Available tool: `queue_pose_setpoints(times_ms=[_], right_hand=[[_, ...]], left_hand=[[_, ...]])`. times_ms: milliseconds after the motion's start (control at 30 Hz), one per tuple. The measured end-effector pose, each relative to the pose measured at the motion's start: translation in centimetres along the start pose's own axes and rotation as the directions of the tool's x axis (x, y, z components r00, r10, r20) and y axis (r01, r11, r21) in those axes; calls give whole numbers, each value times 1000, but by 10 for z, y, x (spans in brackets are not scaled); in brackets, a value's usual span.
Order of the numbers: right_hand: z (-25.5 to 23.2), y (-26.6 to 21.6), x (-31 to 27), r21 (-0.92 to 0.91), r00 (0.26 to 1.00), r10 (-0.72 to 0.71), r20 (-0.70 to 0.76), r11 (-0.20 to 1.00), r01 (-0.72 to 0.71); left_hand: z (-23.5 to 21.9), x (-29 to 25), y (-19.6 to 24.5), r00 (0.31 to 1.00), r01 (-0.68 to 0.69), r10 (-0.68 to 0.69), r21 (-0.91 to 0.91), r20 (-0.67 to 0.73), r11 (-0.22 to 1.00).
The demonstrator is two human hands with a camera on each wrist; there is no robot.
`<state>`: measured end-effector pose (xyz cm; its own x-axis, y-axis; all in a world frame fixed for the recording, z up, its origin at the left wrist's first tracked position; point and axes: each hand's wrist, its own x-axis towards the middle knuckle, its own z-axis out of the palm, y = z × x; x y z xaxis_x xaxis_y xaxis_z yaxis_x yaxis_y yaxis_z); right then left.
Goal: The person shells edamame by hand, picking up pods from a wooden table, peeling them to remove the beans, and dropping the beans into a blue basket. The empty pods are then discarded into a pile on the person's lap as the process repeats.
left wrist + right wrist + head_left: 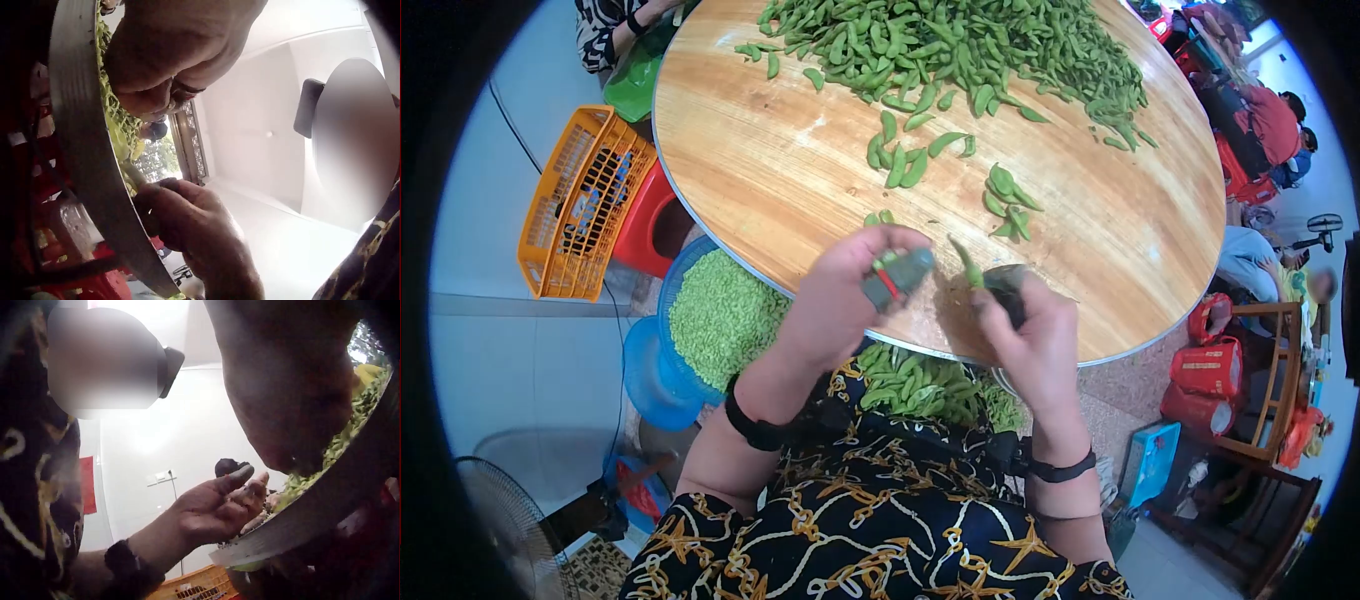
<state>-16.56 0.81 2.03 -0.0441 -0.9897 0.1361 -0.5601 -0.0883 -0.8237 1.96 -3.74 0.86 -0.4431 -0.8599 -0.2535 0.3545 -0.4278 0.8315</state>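
My left hand (840, 295), palm turned up, has curled fingers with bits of green soybeans (887, 262) showing between thumb and fingers. A grey-green cover with a red band (884, 284) sits on its thumb. My right hand (1037, 335) pinches a green soybean pod (967, 264) between thumb and fingers, its tip pointing up toward the left hand. Dark covering shows on the right fingers. Both hands are over the near edge of the round wooden table (780, 190). In the right wrist view the left hand (215, 509) appears with fingers bent; the right hand's fingertips are in shadow.
A large heap of pods (960, 50) covers the table's far side, with small loose clusters (1010, 195) nearer. Shelled beans (725, 315) fill a blue basin at the left. More pods (915, 380) lie below the table edge, by my lap. An orange crate (580, 205) stands at left.
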Motion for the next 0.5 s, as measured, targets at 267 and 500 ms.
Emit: queue_pose_setpoints(times_ms=[267, 500], right_hand=[[-13, -2, 0, 631, 865, 162, 476, 622, -464], [-11, 2, 0, 712, 863, 105, 494, 521, -471]], left_hand=[[26, 7, -9, 999, 12, -2, -227, 43, 974], [29, 13, -14, 991, -133, 133, 50, 4, 990]])
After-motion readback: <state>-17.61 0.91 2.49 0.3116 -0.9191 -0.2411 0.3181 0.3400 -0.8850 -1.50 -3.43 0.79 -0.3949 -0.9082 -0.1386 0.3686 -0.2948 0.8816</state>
